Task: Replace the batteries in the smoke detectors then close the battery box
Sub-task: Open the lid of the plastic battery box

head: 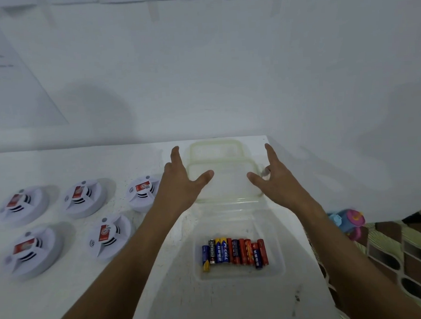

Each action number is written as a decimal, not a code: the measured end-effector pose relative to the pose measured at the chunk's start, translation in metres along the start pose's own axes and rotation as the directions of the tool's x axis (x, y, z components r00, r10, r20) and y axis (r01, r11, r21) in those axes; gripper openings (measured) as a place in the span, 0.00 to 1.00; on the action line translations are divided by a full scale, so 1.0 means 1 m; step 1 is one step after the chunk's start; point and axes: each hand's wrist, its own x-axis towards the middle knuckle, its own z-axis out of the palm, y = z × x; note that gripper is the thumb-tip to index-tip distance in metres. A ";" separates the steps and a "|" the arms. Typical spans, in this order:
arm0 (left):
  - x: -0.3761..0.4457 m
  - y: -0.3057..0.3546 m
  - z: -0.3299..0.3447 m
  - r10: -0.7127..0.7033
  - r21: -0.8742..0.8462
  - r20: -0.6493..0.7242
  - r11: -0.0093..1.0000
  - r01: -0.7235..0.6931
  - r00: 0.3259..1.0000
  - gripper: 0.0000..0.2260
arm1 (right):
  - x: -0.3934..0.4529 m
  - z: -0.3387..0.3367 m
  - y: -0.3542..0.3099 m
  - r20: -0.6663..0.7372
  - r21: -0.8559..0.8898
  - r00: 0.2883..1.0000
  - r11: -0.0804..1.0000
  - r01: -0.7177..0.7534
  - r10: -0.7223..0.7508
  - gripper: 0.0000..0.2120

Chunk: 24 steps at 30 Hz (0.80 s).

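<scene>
Both hands spread over the clear lid [224, 180] at the far table [65, 301] edge, left hand [181, 182] and right hand [276, 177] with fingers straight, thumbs out, gripping nothing; contact with lid unclear. Battery box [239, 272] sits open just nearer, batteries [234, 253] in a row inside. Five smoke detectors [81, 197] lie face-down to the left, well apart from the box. Looks like the closing step: next, clasp lid edges, bring it back squarely over the box, press down
</scene>
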 end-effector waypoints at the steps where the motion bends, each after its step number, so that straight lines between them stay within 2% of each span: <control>1: 0.004 0.003 -0.002 0.010 0.001 -0.001 1.000 -0.010 1.000 0.46 | 0.002 -0.003 -0.003 -0.009 -0.015 1.000 1.000 0.006 -0.007 0.41; 4: 0.023 0.011 -0.009 0.038 -0.016 -0.001 0.999 -0.038 0.999 0.47 | 0.016 -0.012 -0.012 -0.057 -0.011 0.998 0.999 0.040 -0.040 0.40; 8: 0.062 0.020 -0.016 0.102 -0.091 -0.032 0.990 -0.105 0.994 0.47 | 0.059 -0.013 -0.017 -0.160 0.100 0.985 0.992 0.080 -0.063 0.42; 11: 0.095 0.016 -0.010 0.107 -0.084 -0.042 0.990 -0.110 0.993 0.47 | 0.095 -0.003 -0.014 -0.161 0.123 0.985 0.989 0.078 -0.058 0.43; 19: 0.139 -0.023 0.035 -0.019 0.030 0.021 0.999 0.019 1.000 0.49 | 0.148 0.035 0.023 -0.130 0.056 0.991 0.998 -0.026 0.033 0.44; 24: 0.141 -0.038 0.049 -0.044 0.184 0.031 0.982 0.037 0.999 0.47 | 0.150 0.043 0.040 -0.183 -0.024 0.983 0.999 -0.031 0.026 0.43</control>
